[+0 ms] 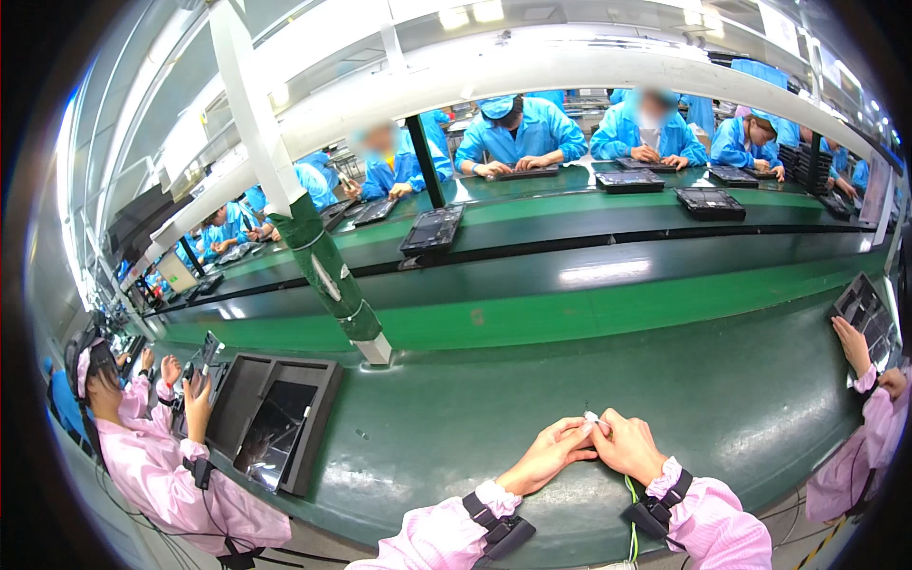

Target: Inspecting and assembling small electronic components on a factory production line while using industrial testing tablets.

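Above the green work surface (456, 432), my left hand (554, 452) and my right hand (627, 445) meet, fingertips pinched together. Between them a small white piece (591, 417) pokes out at the top; it is too small to tell its kind. Both hands are closed on it. Pink sleeves and black wrist straps cover my forearms. A green-and-yellow cord (634, 518) hangs below my right wrist.
On the left, an open dark foam-lined case (330, 399) holds a black panel, beside a co-worker in pink. Another co-worker at right handles a dark tray (869, 318). A green-wrapped post (332, 271) stands ahead. Beyond, people in blue work over black trays (432, 230).
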`<state>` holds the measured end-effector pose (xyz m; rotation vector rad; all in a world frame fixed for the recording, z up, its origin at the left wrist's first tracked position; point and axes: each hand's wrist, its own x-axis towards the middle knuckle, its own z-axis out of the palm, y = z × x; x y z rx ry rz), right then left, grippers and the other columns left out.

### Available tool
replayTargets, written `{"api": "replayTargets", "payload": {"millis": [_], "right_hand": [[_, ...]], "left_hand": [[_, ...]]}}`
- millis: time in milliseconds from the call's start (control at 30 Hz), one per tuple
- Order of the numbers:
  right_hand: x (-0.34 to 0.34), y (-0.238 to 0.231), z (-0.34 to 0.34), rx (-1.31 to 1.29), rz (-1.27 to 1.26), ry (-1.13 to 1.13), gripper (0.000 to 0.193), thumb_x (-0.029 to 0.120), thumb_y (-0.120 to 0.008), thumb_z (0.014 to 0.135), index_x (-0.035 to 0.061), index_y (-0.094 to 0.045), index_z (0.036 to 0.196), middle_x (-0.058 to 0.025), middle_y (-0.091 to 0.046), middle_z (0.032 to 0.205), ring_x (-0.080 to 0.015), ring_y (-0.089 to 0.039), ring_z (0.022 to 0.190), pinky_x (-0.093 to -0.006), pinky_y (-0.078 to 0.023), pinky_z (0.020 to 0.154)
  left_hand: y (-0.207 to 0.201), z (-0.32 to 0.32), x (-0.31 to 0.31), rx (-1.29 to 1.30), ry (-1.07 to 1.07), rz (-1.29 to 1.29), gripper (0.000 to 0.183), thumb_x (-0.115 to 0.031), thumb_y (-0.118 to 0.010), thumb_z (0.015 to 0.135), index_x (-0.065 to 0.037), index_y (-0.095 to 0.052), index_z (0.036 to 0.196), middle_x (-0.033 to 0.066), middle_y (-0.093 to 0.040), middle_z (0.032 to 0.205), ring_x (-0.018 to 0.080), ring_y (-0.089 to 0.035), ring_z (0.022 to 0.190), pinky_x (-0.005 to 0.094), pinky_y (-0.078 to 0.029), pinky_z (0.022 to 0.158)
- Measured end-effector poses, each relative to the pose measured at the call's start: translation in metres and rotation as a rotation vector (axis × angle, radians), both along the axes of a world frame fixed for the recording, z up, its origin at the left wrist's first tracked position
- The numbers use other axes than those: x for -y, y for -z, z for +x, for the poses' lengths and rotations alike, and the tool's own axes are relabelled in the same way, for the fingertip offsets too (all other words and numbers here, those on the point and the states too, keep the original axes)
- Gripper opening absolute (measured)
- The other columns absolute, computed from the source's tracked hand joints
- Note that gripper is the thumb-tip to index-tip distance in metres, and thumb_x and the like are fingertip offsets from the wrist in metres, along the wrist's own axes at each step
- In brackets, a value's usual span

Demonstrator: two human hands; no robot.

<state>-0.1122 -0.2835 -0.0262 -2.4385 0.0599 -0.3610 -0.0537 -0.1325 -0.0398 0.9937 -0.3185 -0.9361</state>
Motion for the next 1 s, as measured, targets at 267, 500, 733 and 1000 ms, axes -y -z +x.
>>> {"api": "replayTargets", "payload": {"millis": [267,500,733,1000], "right_hand": [[-0.0003,0.0003,0.0002,0.016,-0.001,0.002,0.026,0.026,-0.054,0.083,0.0039,-0.047,0.071,-0.0171,-0.055,0.054,-0.0389,-0.056,0.053,-0.0453,-0.044,0.051],[0.0001,-0.0012,-0.0007,0.001,0.006,0.001,0.025,0.026,-0.054,0.082,0.004,-0.048,0.072,-0.0172,-0.055,0.055,-0.0389,-0.056,0.054,-0.0452,-0.044,0.052],[0.0004,0.0006,-0.0016,-0.015,-0.016,0.009,0.025,0.026,-0.054,0.082,0.0038,-0.048,0.073,-0.0171,-0.056,0.055,-0.0388,-0.056,0.054,-0.0451,-0.044,0.052],[0.0006,-0.0026,-0.0009,-0.008,0.005,-0.005,0.025,0.027,-0.054,0.083,0.0041,-0.048,0.073,-0.017,-0.056,0.056,-0.0388,-0.057,0.055,-0.0452,-0.044,0.052]], "left_hand": [[0.0025,0.0006,0.0006,0.011,0.003,-0.012,0.035,-0.02,-0.046,0.093,0.001,-0.042,0.121,0.013,-0.051,0.119,0.0215,-0.052,0.109,0.0329,-0.044,0.09],[0.0042,0.0003,0.0009,0.013,0.004,-0.026,0.033,-0.02,-0.046,0.093,0.0,-0.044,0.12,0.0132,-0.051,0.119,0.0217,-0.051,0.11,0.0333,-0.044,0.09],[0.0023,-0.0011,0.0011,0.004,0.0,0.01,0.033,-0.019,-0.045,0.093,0.0,-0.044,0.12,0.0132,-0.051,0.119,0.0218,-0.051,0.11,0.0329,-0.044,0.09],[0.0028,0.0005,0.0008,0.007,-0.002,-0.009,0.033,-0.019,-0.045,0.093,0.0,-0.043,0.12,0.0134,-0.052,0.119,0.0217,-0.052,0.109,0.0326,-0.044,0.09]]}}
